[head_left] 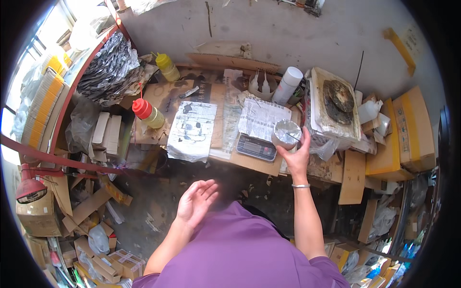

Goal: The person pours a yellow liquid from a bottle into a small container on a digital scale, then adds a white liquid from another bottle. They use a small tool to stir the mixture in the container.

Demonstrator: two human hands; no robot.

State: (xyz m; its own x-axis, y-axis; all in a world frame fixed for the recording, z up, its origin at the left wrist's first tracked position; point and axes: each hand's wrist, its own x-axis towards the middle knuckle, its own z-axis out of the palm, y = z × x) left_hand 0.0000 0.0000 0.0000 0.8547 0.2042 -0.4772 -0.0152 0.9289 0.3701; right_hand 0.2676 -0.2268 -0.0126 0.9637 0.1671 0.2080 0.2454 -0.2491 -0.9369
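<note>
My right hand grips a small round cup with a greyish-silver inside, from its right side. A thin dark stick seems to lean at the cup's rim. The cup is at the right edge of a digital scale; whether it rests on anything is hidden. A printed paper sheet covers the far part of the scale. My left hand hovers in front of the bench, palm turned inward, fingers loosely bent and holding nothing. Beyond it a stained white sheet lies on the bench.
A red-capped bottle and a yellow-capped bottle stand on the left. Behind the scale are a white spray can and small nozzle bottles. A dark-crusted hotplate and cardboard boxes fill the right.
</note>
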